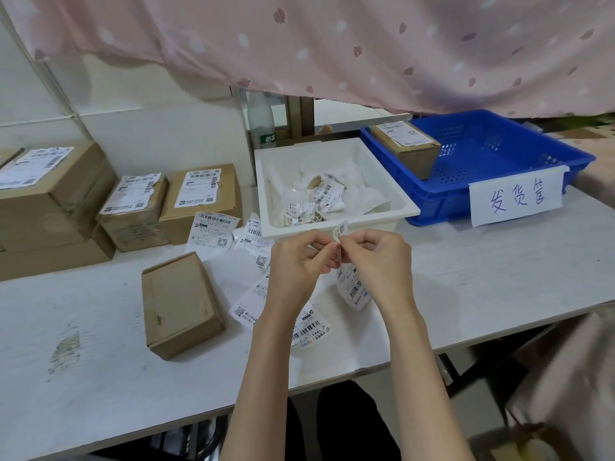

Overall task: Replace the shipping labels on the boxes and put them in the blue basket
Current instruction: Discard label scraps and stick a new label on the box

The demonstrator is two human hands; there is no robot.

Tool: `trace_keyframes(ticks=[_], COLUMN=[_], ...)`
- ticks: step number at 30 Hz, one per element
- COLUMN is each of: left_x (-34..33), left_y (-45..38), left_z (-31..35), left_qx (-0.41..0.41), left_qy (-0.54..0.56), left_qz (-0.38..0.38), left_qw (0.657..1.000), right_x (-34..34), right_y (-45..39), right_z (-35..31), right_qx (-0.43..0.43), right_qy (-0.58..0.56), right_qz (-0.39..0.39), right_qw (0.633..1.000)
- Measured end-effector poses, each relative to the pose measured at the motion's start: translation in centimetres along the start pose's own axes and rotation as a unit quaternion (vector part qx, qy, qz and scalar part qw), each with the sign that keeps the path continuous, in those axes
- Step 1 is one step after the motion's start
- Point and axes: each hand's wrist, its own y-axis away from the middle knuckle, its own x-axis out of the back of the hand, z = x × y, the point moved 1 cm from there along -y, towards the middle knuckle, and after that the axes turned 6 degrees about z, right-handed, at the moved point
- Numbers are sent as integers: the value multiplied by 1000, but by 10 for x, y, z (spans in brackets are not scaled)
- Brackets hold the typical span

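Just in front of the white bin's near rim, the left hand point(301, 261) and the right hand point(376, 257) meet over the table, fingers curled, both pinching one shipping label point(349, 281) between them: its top corner sticks up above the fingertips and the rest hangs down below the right hand, barcode showing. Whether the sheet is being peeled apart from a backing cannot be told. Under and around the wrists lie loose labels point(246, 307), spread flat on the white table point(499, 294), with more of them near the bin's left corner. To the left of the hands a bare cardboard box point(179, 304) lies flat on the table, its top face carrying no label. Beyond the hands, the white bin point(376, 168) holds crumpled, torn label scraps and backing paper. Touching its right side stands the blue basket point(532, 161), with one labelled box point(407, 151) in its far left corner and a handwritten paper sign point(515, 197) on its front wall. At the far left of the table stand several labelled boxes point(139, 207), some stacked. A pink patterned curtain point(332, 44) hangs across the top, and a plastic bottle point(261, 119) stands behind the bin.
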Motion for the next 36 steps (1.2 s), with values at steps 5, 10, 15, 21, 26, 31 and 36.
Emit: trace_keyframes(ticks=[5, 10, 15, 21, 26, 31, 36], left_x=[-1, -1, 0, -3, -2, -2, -4], left_y=[0, -1, -2, -1, 1, 1, 2], left_z=[-1, -5, -10, -9, -8, -4, -6], left_qx=[0, -40, -57, -54, -22, -3, 20], left_qy=[-8, -69, -65, -61, -28, -19, 10], left_qz=[6, 29, 32, 29, 34, 45, 59], left_qw=[1000, 996, 996, 996, 999, 999, 998], right_x=[-1, -1, -4, -8, -11, -12, -12], right_y=[0, -1, -2, -2, -1, 1, 3], right_z=[3, 3, 6, 7, 9, 8, 7], right_qx=[8, -11, 2, 17, 26, 33, 28], right_qy=[6, -36, -26, -9, -18, -2, 3], right_qz=[-2, -5, -10, -15, -27, -42, -51], right_qw=[1000, 999, 1000, 1000, 999, 999, 998])
